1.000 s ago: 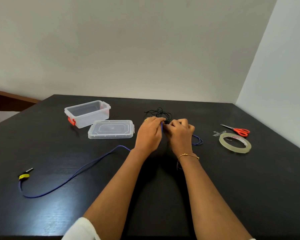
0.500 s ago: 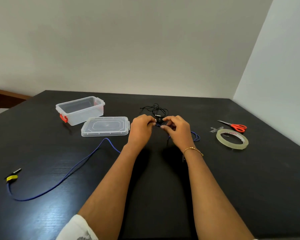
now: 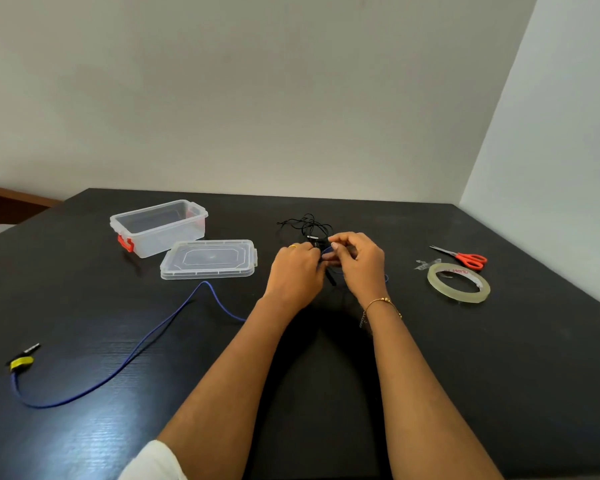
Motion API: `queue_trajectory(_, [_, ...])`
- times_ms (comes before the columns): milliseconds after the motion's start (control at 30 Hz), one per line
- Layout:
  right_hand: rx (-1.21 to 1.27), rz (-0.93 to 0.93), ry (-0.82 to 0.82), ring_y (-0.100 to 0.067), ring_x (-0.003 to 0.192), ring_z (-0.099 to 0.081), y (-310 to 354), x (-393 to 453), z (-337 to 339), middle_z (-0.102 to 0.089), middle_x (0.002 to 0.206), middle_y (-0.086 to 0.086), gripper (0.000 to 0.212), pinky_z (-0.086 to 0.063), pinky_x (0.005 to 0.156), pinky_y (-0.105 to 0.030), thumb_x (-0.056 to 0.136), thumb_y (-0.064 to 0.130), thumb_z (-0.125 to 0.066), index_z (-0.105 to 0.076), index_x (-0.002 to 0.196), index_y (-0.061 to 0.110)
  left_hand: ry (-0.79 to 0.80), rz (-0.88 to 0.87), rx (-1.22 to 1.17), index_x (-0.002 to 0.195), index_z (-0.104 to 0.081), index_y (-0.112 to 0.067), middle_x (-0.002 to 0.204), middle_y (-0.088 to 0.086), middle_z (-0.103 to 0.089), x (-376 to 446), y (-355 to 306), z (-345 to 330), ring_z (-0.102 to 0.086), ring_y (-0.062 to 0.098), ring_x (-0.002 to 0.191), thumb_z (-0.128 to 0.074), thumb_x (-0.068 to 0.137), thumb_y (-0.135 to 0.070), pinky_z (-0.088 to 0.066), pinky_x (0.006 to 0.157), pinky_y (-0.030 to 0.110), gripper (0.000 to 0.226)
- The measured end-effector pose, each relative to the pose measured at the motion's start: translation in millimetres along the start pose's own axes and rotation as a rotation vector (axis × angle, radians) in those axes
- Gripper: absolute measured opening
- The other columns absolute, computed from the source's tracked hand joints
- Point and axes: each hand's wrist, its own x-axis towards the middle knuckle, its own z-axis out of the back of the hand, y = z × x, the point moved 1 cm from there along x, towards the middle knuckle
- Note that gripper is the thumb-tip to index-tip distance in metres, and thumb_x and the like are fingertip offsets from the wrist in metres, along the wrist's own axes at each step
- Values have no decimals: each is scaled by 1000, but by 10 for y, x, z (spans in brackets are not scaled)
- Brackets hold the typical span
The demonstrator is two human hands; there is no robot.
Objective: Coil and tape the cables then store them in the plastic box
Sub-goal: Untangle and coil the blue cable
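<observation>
Both hands meet over the middle of the black table (image 3: 430, 375). The left hand (image 3: 297, 275) and right hand (image 3: 359, 265) have fingers curled, pinching one end of the thin blue cable (image 3: 146, 351) between them. From there the cable runs leftward and toward the viewer across the table, ending in a yellow-banded plug (image 3: 21, 362) that points to the far right. A tangled thin black cable (image 3: 305, 225) lies just behind the hands. The clear rectangular plastic box (image 3: 158, 226) sits open at far left, its clear lid (image 3: 208, 259) just beside it. A roll of clear tape (image 3: 458, 283) and orange-handled scissors (image 3: 465, 258) lie to the right.

Bare table (image 3: 326, 393) nearside; lid (image 3: 208, 259) left, tape roll (image 3: 458, 283) right
</observation>
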Motion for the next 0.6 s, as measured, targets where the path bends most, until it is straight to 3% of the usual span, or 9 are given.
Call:
queue_trajectory(100, [18,-51,-127,-16,69,-66,-61,30,42,-61,97,-19,12,-55,60,-14,89,-1,-52,-64,93,0,-67,41,-60,82,-63,-6,80,10,-64,-9,28,16,-59,30,74,-53,89,-25,-38,67,36,22])
queue_trajectory(200, [19,-130,-283,-15,64,-65,-127,53,107,-60,100,-20,13,-52,52,-11,90,-1,-51,-64,93,-1,-227,47,-139,62,-59,-12,59,3,-59,-25,70,10,-55,22,56,-57,78,-40,-34,57,31,32])
queue_trajectory(333, [-78,-239,-380,-9,54,-60,-221,56,166,-56,105,-16,14,-49,42,-12,92,2,-49,-63,93,2,-317,50,-131,55,-54,-17,54,-4,-54,-37,100,36,-48,16,56,-51,74,-54,-33,57,30,42])
queue_trajectory(400, [-167,-276,-400,-14,59,-61,-221,43,199,-57,109,-15,15,-50,47,-17,92,5,-49,-64,95,3,-327,73,-123,56,-52,-17,53,-5,-52,-42,114,26,-48,17,57,-50,76,-50,-30,59,30,39])
queue_trajectory(500, [-376,-305,-396,-22,85,-59,-171,5,270,-56,112,-13,20,-40,64,-24,94,8,-47,-65,103,7,-399,198,-201,60,-50,-16,55,-6,-46,-42,123,36,-42,15,60,-54,83,-42,-27,63,30,35])
queue_trajectory(600, [-440,-251,-332,-18,81,-52,-150,-6,287,-54,112,-12,25,-37,63,-24,95,7,-44,-67,104,13,-432,293,-270,62,-52,-15,58,-8,-43,-26,136,51,-41,14,67,-58,84,-37,-27,67,31,32])
